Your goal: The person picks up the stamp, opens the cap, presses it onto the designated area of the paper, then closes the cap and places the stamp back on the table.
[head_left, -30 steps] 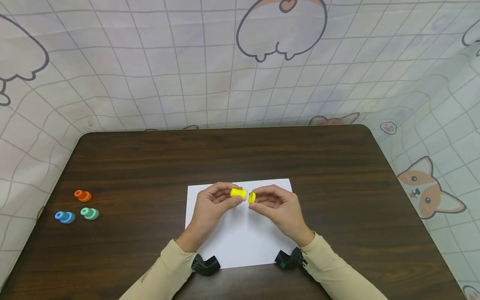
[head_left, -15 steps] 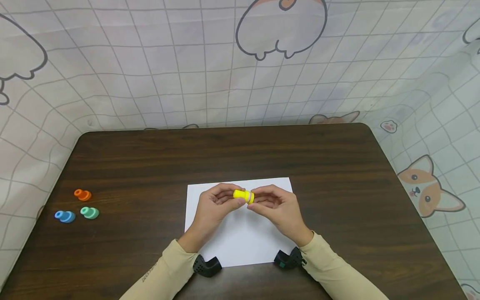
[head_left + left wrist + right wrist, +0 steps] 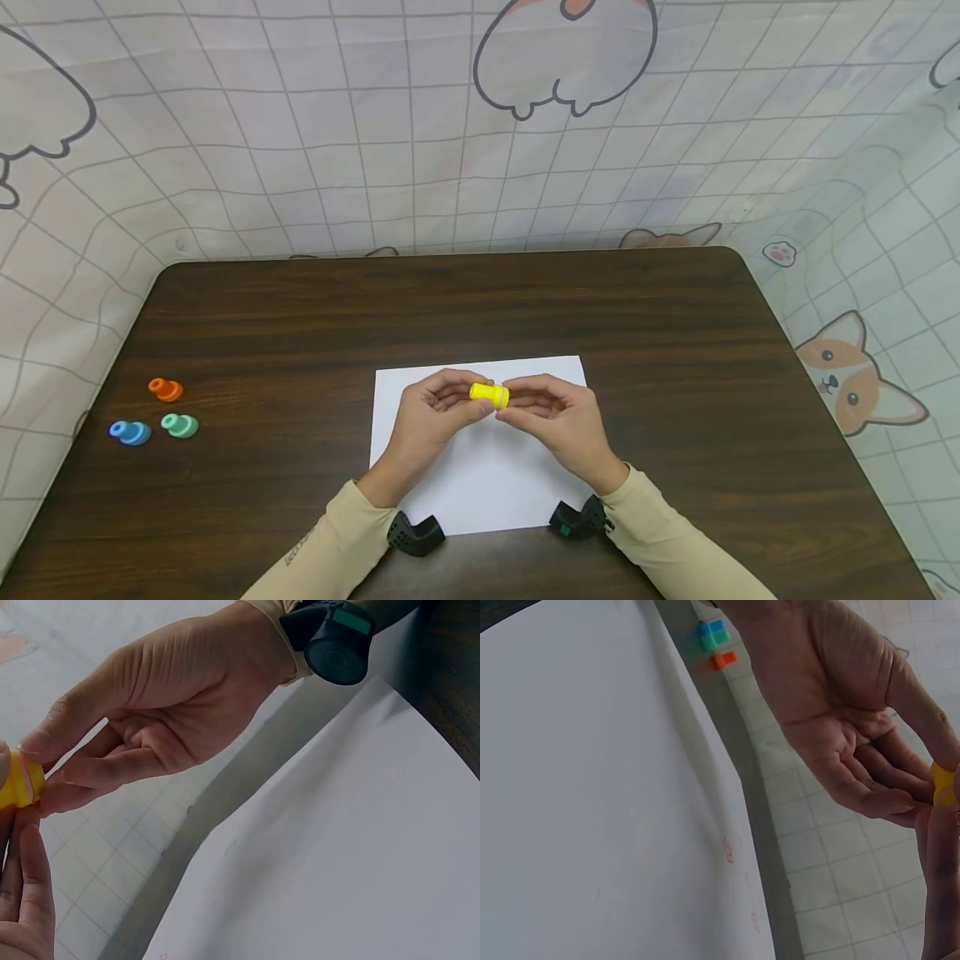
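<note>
A yellow cylindrical piece (image 3: 483, 392) and a matching yellow cap (image 3: 503, 397) sit end to end above the white paper (image 3: 487, 492). My left hand (image 3: 431, 421) pinches the cylinder between thumb and fingers. From the other side, my right hand (image 3: 564, 421) pinches the cap. In the left wrist view, my right hand (image 3: 172, 694) grips the yellow cap (image 3: 34, 780) near the left edge, with a thin seam beside it. The right wrist view shows my left hand (image 3: 832, 697) on the yellow cylinder (image 3: 941, 784), partly cut off. Small coloured marks (image 3: 729, 850) show on the paper.
Three small capped pieces stand apart on the brown table (image 3: 450, 308) at the left: orange (image 3: 165, 389), blue (image 3: 130, 432) and green (image 3: 179, 425). Beyond the table's far edge hangs a white grid-patterned cloth (image 3: 420, 175).
A second ago the yellow cylinder and cap were apart. They have come together end to end, the left hand shifting slightly right, and the gap between them has closed.
</note>
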